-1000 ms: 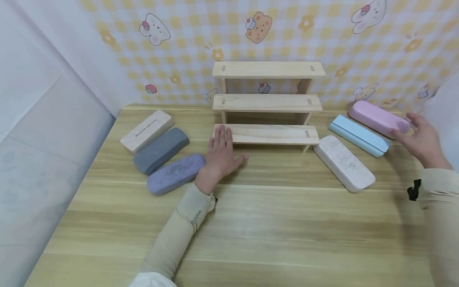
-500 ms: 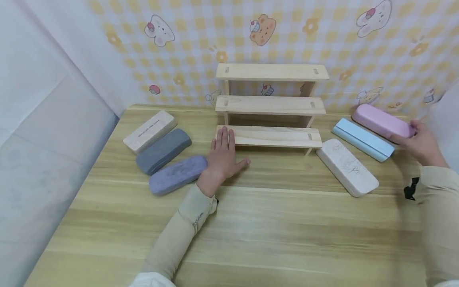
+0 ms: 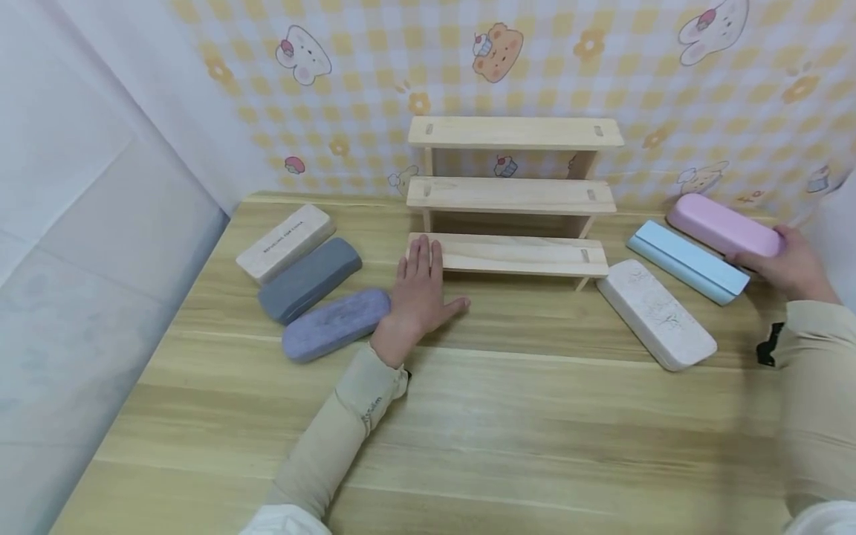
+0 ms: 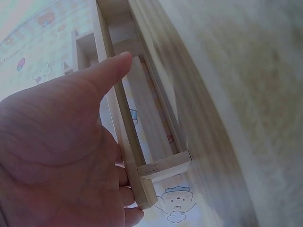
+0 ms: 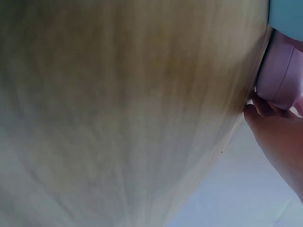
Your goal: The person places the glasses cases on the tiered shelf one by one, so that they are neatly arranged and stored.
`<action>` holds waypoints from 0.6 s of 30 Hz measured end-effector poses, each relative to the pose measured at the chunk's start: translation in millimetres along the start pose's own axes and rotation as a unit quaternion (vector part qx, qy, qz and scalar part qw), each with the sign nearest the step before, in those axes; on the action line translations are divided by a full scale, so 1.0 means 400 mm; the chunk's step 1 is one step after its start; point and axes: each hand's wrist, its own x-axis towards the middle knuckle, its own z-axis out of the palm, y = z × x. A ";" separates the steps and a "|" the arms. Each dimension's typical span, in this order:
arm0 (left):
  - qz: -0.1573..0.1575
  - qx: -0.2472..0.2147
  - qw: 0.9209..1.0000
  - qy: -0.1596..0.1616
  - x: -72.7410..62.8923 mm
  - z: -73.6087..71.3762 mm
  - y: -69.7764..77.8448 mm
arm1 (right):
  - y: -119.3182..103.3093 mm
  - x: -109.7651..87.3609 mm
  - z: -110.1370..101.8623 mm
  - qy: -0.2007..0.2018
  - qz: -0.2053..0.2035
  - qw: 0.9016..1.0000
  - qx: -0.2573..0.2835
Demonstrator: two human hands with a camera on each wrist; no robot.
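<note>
My left hand (image 3: 419,299) lies with straight fingers on the left end of the lowest tier of a three-tier wooden shelf (image 3: 528,255). Its thumb sticks out to the right; in the left wrist view, the fingertips meet the edge of the shelf board (image 4: 124,120). At the far right, my right hand (image 3: 793,265) grips the near end of a pink glasses case (image 3: 725,224), thumb on one side and fingers on the other. That case (image 5: 280,75) still appears to rest on the table. Beside it lies a light blue glasses case (image 3: 689,260), apart from my fingers.
A white patterned glasses case (image 3: 657,314) lies close to the shelf's right foot. Left of the shelf are a cream case (image 3: 286,244), a grey-blue case (image 3: 310,280) and a purple case (image 3: 336,325), the last near my left wrist. A checked cloth (image 3: 361,89) hangs behind.
My right hand has closed from a spread pose beside the pink glasses case to a grip on its end. My left hand stays on the shelf. The head view has shifted slightly.
</note>
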 end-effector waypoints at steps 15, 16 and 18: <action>-0.001 -0.006 1.000 -0.006 0.001 -0.004 0.001 | 0.008 -0.022 -0.004 0.009 0.046 0.999 0.014; -0.001 -0.007 1.000 -0.007 0.001 -0.004 0.001 | 0.011 -0.023 -0.006 0.006 0.047 0.999 0.015; -0.001 -0.010 1.000 -0.007 0.000 -0.004 0.001 | 0.014 -0.024 -0.008 0.004 0.046 0.999 0.012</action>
